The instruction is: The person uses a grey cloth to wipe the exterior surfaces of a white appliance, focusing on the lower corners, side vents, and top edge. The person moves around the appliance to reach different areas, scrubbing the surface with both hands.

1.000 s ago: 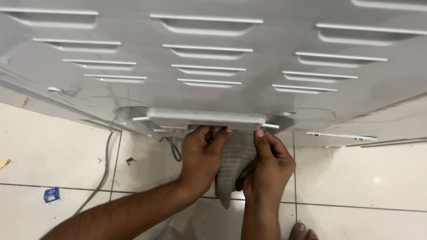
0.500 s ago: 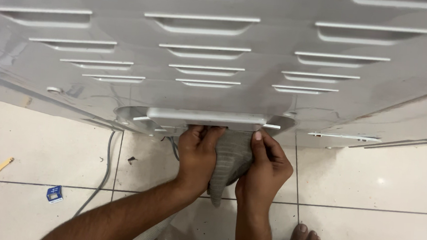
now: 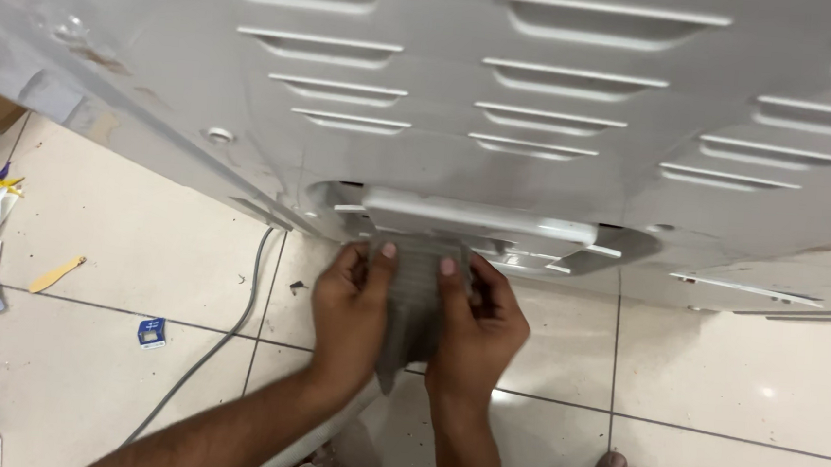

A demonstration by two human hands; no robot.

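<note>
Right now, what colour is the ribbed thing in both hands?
Grey, with fine ridges: the ribbed piece, seen in the head view.

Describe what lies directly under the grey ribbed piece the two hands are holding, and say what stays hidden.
Below the grey ribbed piece lies pale floor tile with a dark grout line. The left hand and right hand cover its sides. Its top edge meets the white panel; whatever sits behind cannot be seen.

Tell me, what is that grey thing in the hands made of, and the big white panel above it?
The grey thing, gripped by the left hand and right hand, looks like ribbed plastic, perhaps with mesh: fine parallel lines, dull surface. I can't tell for sure. The white panel looks like thin painted metal or plastic: smooth, slightly glossy, with pressed slots. The floor is shiny tile with grout lines.
</note>
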